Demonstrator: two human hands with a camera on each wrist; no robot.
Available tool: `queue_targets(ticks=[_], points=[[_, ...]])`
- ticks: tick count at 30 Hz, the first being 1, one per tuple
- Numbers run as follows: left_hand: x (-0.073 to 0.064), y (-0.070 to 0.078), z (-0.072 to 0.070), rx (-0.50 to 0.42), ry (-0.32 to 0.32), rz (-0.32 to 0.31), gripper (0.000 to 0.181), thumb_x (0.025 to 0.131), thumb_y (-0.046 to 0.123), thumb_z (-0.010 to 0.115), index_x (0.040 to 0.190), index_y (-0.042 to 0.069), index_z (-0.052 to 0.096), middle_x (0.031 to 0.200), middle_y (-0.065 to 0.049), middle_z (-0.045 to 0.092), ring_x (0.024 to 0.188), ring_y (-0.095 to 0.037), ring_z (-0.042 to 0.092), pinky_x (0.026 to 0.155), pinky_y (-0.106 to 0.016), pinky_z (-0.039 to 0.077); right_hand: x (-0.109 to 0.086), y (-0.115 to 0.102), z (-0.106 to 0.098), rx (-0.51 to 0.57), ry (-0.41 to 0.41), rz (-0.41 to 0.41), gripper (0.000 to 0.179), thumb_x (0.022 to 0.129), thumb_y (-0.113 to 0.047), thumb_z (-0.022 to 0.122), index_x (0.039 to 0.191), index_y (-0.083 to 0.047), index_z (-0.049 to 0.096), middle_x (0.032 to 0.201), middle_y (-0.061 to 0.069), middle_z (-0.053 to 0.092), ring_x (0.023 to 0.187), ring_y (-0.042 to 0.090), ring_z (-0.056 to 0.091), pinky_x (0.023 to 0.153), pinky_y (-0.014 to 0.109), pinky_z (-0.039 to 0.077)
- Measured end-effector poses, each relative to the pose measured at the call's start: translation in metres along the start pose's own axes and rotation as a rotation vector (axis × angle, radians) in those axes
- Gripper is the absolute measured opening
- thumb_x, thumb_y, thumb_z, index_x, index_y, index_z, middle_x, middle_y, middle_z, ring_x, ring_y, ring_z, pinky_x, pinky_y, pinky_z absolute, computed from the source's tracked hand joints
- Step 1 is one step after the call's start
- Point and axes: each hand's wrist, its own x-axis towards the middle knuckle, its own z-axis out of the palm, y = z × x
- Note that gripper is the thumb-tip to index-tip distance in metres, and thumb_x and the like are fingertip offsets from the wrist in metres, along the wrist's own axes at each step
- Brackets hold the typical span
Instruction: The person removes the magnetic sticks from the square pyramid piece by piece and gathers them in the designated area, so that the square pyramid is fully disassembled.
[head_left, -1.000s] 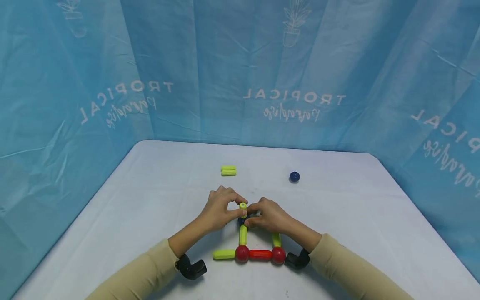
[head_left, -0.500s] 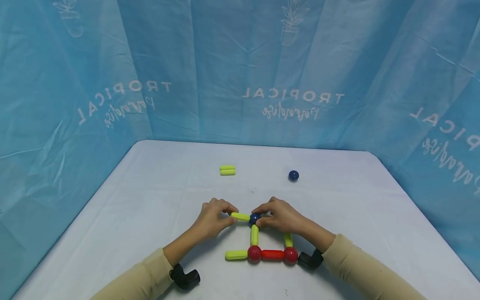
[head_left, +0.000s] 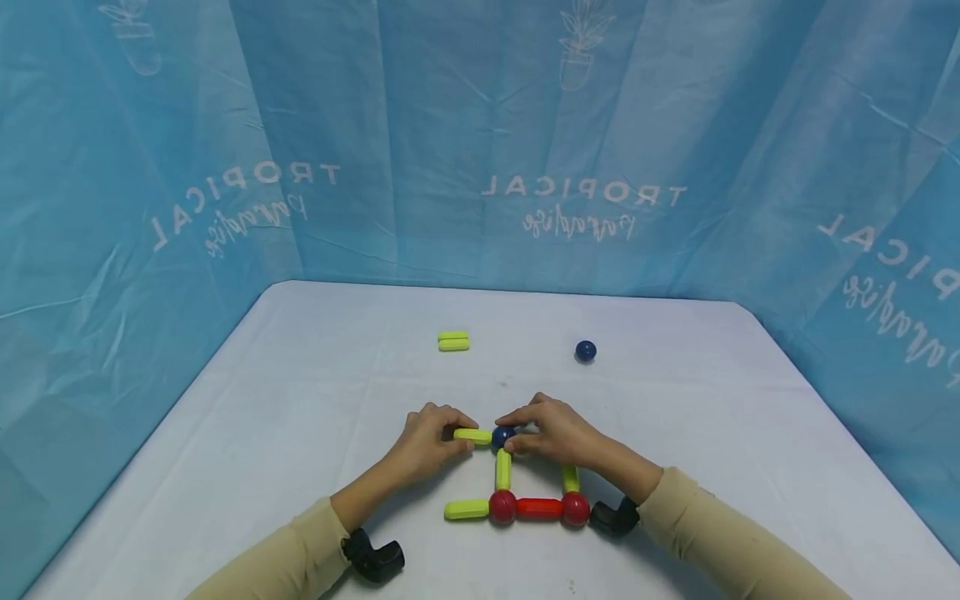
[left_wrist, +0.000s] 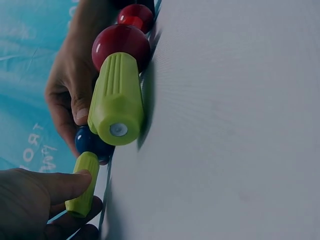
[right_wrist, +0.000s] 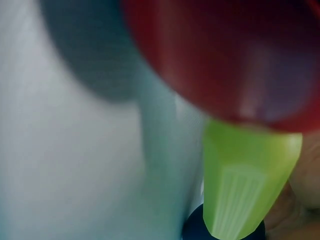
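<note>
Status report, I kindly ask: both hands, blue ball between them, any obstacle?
Left hand pinching yellow-green rod. Right hand holding blue ball. Rod and ball touching. Nothing visibly in the way.

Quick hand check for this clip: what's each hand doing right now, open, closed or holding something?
Left hand: holding a yellow-green stick, pinched.
Right hand: holding the dark blue ball at that stick's end.

1. On the bench [head_left: 322, 367], we see two loose rods [head_left: 453, 343] near the frame's centre.
2. Right of them, we find a loose ball [head_left: 586, 351].
3. Below both, at lower centre, we see the joined rods and balls [head_left: 503, 471].
</note>
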Motion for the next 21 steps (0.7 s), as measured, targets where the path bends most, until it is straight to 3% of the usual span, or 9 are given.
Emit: queue_targets(ticks=[4,15,21], points=[[0.0,-0.001,0.001,-0.013,0.007,-0.025,0.016,0.079,0.017,0.074,0.095,0.02,0.073,0.095,0.004,0.069,0.084,-0.01,0.045,0.082,-0.036,0.028,0.0,-0.001,0.0,0.008,0.001,0.0,0.036,0.082,-0.036,0.07,0.117,-0.029,0.067,0.104,-0.01,0.066,0.086,0.011,0.047,0.066,0.025,0.04],[0.01,-0.005,-0.007,0.025,0.003,-0.008,0.015,0.078,0.019,0.075,0.093,0.023,0.074,0.093,0.009,0.069,0.087,-0.012,0.049,0.087,-0.041,0.031,0.0,0.002,-0.001,-0.002,0.008,-0.031,0.035,0.084,-0.038,0.069,0.117,-0.029,0.068,0.106,-0.011,0.068,0.086,0.011,0.047,0.066,0.024,0.039],[0.026,-0.033,-0.03,0.053,0.128,-0.052,0.02,0.081,0.019,0.073,0.101,0.018,0.073,0.099,0.0,0.069,0.096,-0.02,0.052,0.093,-0.05,0.032,-0.003,0.005,-0.002,0.002,0.002,0.005,0.036,0.083,-0.037,0.07,0.117,-0.029,0.067,0.105,-0.01,0.065,0.087,0.01,0.046,0.067,0.024,0.04]])
